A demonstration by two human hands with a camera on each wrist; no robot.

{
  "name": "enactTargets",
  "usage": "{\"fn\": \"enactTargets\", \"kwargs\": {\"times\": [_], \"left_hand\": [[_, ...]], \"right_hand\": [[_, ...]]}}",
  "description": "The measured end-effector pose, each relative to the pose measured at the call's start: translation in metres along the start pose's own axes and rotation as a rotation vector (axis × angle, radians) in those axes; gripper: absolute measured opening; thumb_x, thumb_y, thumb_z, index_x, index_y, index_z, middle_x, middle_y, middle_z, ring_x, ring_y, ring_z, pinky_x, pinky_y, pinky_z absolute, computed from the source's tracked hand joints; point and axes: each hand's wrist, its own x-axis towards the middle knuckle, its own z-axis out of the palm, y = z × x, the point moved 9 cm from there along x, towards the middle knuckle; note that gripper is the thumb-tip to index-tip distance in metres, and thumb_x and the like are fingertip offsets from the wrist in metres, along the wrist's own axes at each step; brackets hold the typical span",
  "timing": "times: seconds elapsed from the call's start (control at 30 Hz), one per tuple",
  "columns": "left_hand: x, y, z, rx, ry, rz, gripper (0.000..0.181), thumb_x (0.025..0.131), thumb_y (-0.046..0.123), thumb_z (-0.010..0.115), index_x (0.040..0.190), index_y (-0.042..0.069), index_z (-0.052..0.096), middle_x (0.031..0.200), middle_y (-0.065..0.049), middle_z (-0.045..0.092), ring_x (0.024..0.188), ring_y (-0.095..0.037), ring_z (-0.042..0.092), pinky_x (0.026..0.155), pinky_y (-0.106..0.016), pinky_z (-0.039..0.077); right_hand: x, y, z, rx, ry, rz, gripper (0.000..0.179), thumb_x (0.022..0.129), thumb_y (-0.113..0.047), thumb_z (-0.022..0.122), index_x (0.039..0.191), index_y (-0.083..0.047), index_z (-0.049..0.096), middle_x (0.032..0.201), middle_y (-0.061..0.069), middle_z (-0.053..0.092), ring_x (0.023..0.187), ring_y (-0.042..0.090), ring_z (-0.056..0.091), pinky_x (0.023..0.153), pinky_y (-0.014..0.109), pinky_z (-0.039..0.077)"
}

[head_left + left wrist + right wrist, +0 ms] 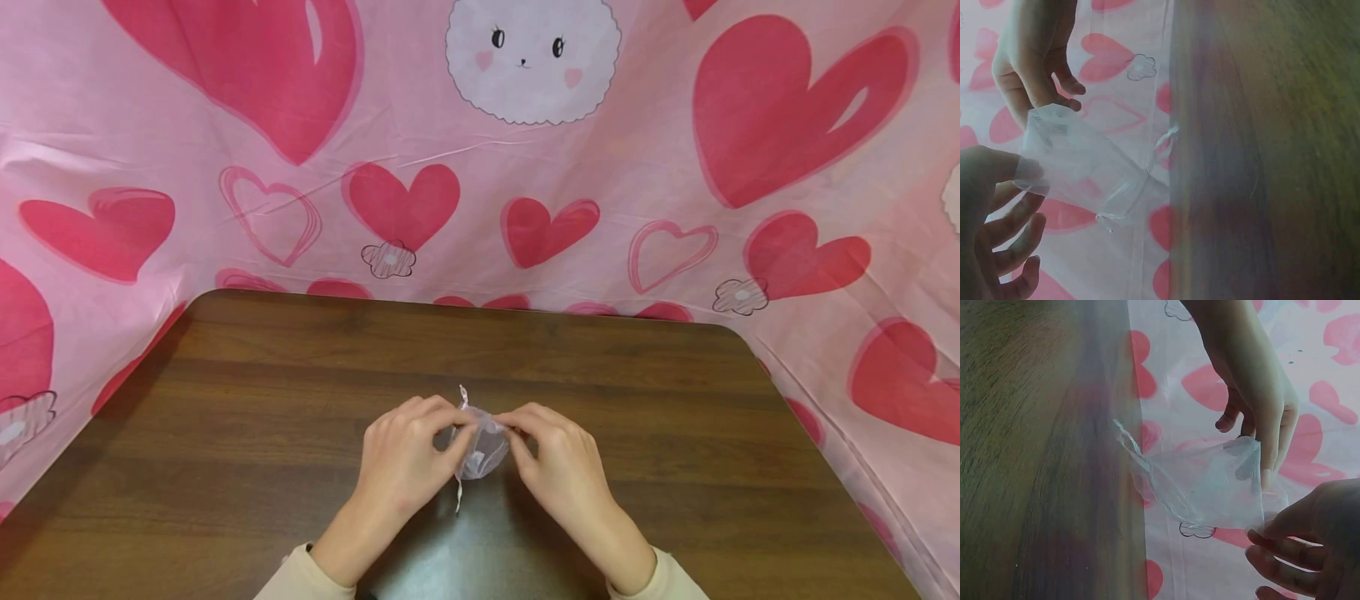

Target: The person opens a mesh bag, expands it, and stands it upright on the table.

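Observation:
A small sheer white drawstring pouch (483, 457) is held up between both hands over the table. My left hand (405, 454) pinches one side of it between thumb and fingers. On the opposite side my right hand (561, 457) pinches the pouch's edge. Twisted cord ends (459, 498) stick out past the left hand in the head view. In the left wrist view, the pouch (1079, 162) looks see-through, with the cord (1145, 181) across its far end. The right wrist view shows the pouch (1210, 481) spread flat between the fingers.
Beneath the hands lies a dark brown wood-grain table (300, 383) with rounded far corners. A pink cloth (465, 133) printed with red hearts hangs behind it and along both sides. Light-coloured sleeves (307, 577) cover the forearms.

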Motion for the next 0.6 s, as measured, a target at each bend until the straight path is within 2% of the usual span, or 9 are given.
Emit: {"fn": "enactTargets", "kwargs": {"times": [0.23,0.47,0.6], "left_hand": [[-0.0007,0.0001,-0.0010,0.025,0.019,-0.006,0.010,0.074,0.025,0.085,0.079,0.030,0.078,0.065,0.019,0.060,0.056,0.001,0.045,0.049,-0.022,0.036],[-0.0011,-0.0021,-0.0038,0.042,0.053,-0.022,0.016,0.074,0.019,0.086,0.085,0.029,0.079,0.058,0.012,0.052,0.049,-0.004,0.043,0.047,-0.025,0.035],[-0.0008,-0.0017,-0.0037,0.060,0.051,-0.019,0.016,0.077,0.018,0.084,0.087,0.029,0.079,0.056,0.012,0.050,0.047,-0.005,0.042,0.046,-0.025,0.034]], "right_hand": [[-0.0013,0.0006,0.0003,0.014,-0.005,0.016,0.022,0.075,-0.016,0.088,0.094,-0.017,0.077,0.075,-0.016,0.062,0.066,-0.001,0.054,0.054,0.021,0.043],[-0.0012,0.0033,-0.0034,-0.058,0.037,0.032,0.022,0.073,-0.008,0.087,0.089,-0.020,0.078,0.070,-0.015,0.061,0.064,0.002,0.056,0.052,0.026,0.044],[-0.0008,0.0032,-0.0066,-0.066,0.065,0.025,0.021,0.072,-0.008,0.087,0.086,-0.021,0.079,0.070,-0.015,0.063,0.064,0.000,0.056,0.052,0.027,0.045]]}}
